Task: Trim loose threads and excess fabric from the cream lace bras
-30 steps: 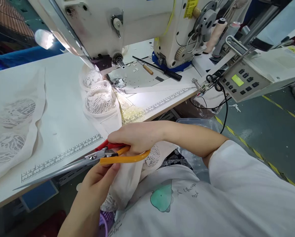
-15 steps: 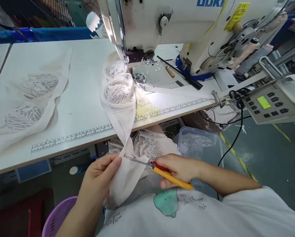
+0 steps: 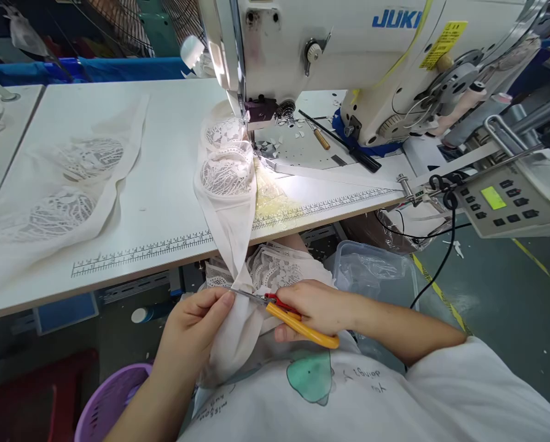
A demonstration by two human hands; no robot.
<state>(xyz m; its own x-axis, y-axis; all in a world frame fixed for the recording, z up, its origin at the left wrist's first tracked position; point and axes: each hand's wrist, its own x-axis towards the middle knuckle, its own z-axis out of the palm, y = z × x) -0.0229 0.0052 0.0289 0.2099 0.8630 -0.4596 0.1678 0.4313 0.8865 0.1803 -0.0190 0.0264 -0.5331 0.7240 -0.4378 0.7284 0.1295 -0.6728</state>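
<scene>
My left hand [image 3: 201, 325] pinches a narrow part of a white lace bra [image 3: 226, 212] that hangs over the table's front edge. In my right hand [image 3: 305, 307] is a pair of scissors [image 3: 302, 328] with orange and red handles. Their blades lie across the fabric strip, with the tips at my left fingertips. The bra's upper end reaches under the needle area of the sewing machine [image 3: 275, 49]. More white lace pieces [image 3: 284, 270] rest on my lap below the table edge.
Another white lace piece [image 3: 63, 209] lies on the left of the table [image 3: 164, 159]. A screwdriver [image 3: 358, 153] and an awl [image 3: 321, 138] lie by the machine. A control panel [image 3: 509, 199] juts out at right, above a clear plastic bin [image 3: 376, 270]. A purple basket [image 3: 112, 405] stands lower left.
The scissors have moved left, from beside the strip to across it, with their tips now at my left fingers. My left hand keeps its pinch. The view has shifted slightly.
</scene>
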